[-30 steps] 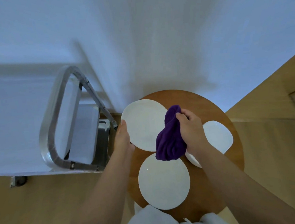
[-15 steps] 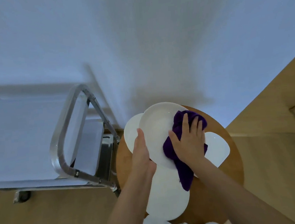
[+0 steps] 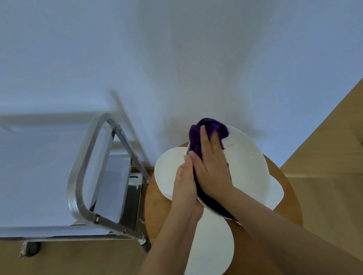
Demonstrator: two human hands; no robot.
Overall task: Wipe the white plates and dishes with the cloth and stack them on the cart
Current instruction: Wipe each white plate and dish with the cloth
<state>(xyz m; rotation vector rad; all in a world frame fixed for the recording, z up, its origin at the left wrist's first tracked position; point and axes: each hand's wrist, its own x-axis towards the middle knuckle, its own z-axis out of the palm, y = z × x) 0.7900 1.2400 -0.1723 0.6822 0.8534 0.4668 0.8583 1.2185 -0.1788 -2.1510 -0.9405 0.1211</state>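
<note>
The round wooden table (image 3: 290,204) is the reference. Above it, the left hand (image 3: 186,193) holds a white plate (image 3: 246,164) lifted and tilted — the palm is against the plate's left edge; how the fingers curl behind it cannot be told. The right hand (image 3: 213,167) presses a purple cloth (image 3: 208,128) flat on the plate's face, fingers straight. Cloth bunches past the fingertips at the plate's far edge.

On the table: a second plate (image 3: 168,173) at its left side, a third (image 3: 210,243) at its near edge, a fourth dish (image 3: 275,191) at its right, partly hidden.

Left of the table — a metal cart (image 3: 82,180), just beside it.
</note>
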